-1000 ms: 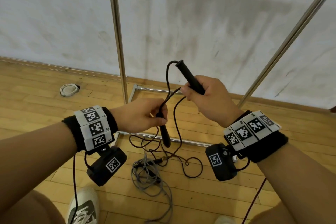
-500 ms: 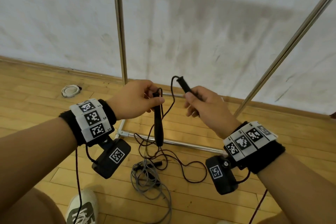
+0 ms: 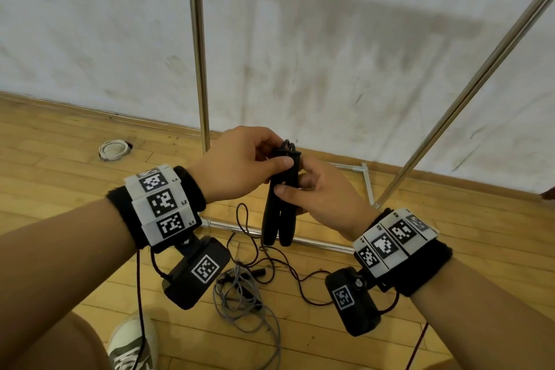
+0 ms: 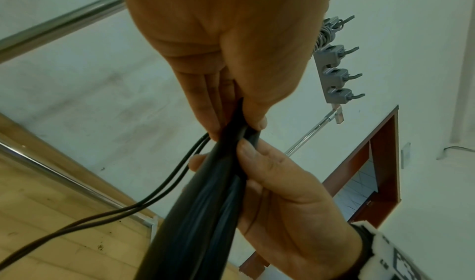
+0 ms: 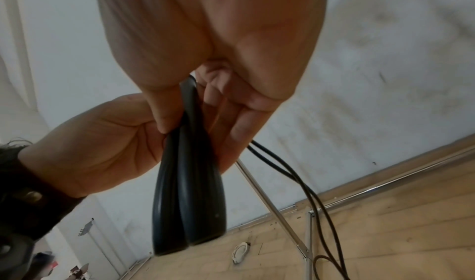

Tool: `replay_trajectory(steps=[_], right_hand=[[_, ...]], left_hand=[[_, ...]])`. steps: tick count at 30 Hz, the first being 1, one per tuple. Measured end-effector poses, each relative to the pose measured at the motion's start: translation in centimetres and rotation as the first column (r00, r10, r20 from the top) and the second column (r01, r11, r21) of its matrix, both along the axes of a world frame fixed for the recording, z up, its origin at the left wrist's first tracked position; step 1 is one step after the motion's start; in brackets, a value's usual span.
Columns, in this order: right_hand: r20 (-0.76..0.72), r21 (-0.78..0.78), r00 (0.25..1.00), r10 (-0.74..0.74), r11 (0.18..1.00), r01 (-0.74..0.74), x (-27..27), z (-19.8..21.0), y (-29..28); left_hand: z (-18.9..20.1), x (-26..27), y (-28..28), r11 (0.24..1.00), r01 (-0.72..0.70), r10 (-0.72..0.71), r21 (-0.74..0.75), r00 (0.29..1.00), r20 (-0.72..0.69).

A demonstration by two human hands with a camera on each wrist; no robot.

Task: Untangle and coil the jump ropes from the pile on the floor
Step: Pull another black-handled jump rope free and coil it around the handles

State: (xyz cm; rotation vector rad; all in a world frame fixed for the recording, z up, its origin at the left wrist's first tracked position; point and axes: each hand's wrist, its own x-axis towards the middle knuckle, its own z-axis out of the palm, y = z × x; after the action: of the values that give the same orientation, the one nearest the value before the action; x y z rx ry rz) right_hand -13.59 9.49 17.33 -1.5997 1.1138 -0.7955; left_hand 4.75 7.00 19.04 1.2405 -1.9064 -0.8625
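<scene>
My left hand (image 3: pixel 240 165) and right hand (image 3: pixel 324 198) hold the two black handles (image 3: pixel 280 213) side by side, fingers (image 3: pixel 283 163) pinching their tops. The cord (image 3: pixel 288 267) trails to the floor (image 3: pixel 60 177), beside the grey rope (image 3: pixel 240 300). Step: handles paired, untangling apparently done. Next, I judge, one hand keeps both handles while the other coils cord.
</scene>
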Motion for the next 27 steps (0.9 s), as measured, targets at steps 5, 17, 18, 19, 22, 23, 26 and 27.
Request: replay_trajectory(steps=[5,17,18,19,22,23,26,27], right_hand=[[0.017,0.002,0.999,0.027,1.0,-0.027,-0.2,-0.3,0.0],[-0.027,-0.095,0.999,-0.023,0.995,0.02,-0.3,-0.3,-0.6],[0.0,-0.107,0.999,-0.041,0.993,0.041,-0.4,0.0,-0.7],[0.034,-0.113,0.998,-0.061,0.992,0.064,-0.5,0.4,-0.9],[0.13,-0.129,0.977,-0.17,0.974,0.187,-1.0,1.3,-1.7],[0.169,-0.121,0.964,-0.205,0.966,0.227,-1.2,1.5,-1.9],[0.275,-0.078,0.93,-0.244,0.959,0.274,-1.4,1.8,-2.2],[0.3,-0.067,0.923,-0.24,0.96,0.272,-1.4,1.8,-2.2]], left_hand=[[0.0,-0.1,0.1,1.0,-0.006,0.007,-0.027,0.998,0.055],[0.3,-0.7,0.1,0.986,-0.037,0.054,-0.164,0.994,0.097],[0.4,-0.8,0.1,0.988,-0.05,0.061,-0.146,0.996,0.068],[0.5,-0.8,0.1,0.99,-0.056,0.062,-0.126,0.997,0.051],[0.4,-0.9,0.4,0.998,0.025,-0.018,-0.056,0.992,0.122],[0.2,-0.9,0.6,0.998,0.067,-0.065,-0.009,0.987,0.15],[-0.6,-1.2,0.9,0.979,0.165,-0.183,0.121,0.97,0.158],[-0.8,-1.4,0.9,0.968,0.19,-0.209,0.166,0.972,0.107]])
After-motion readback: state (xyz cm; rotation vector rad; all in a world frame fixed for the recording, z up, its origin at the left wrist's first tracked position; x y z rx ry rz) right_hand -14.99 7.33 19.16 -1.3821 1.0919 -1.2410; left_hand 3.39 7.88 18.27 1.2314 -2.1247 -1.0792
